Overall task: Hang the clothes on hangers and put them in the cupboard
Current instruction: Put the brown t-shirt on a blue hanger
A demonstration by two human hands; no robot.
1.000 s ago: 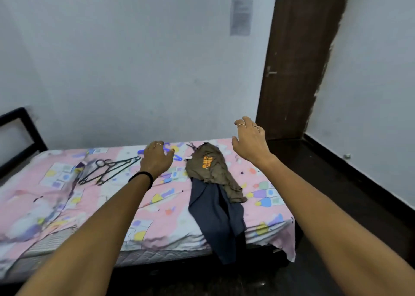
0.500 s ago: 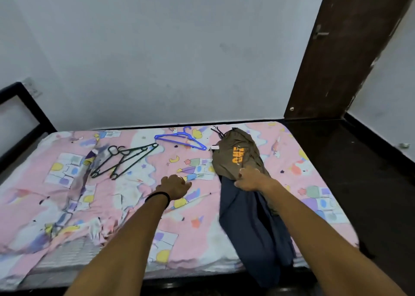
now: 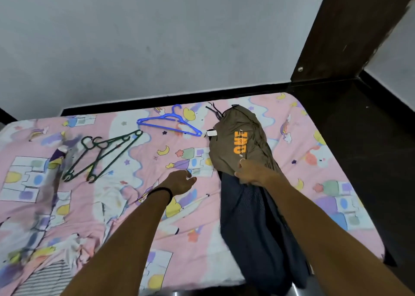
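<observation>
An olive-brown garment with orange print [image 3: 238,138] lies bunched on the bed, on top of a dark navy garment [image 3: 253,226] that hangs over the near edge. My right hand [image 3: 251,173] grips the lower edge of the olive garment where it meets the navy one. My left hand [image 3: 179,182] hovers over the sheet to the left, fingers loosely curled, holding nothing. A blue plastic hanger [image 3: 169,122] lies just left of the olive garment. Dark green hangers [image 3: 101,154] lie stacked further left.
The bed carries a pink cartoon-print sheet [image 3: 314,183], rumpled at the near left with striped mattress showing. A grey wall stands behind the bed. A dark brown wooden door [image 3: 350,26] and dark floor [image 3: 370,127] are on the right.
My view has dropped and closed in on the bed. My right hand came down from the air onto the olive garment and gripped it. My left hand lowered toward the sheet.
</observation>
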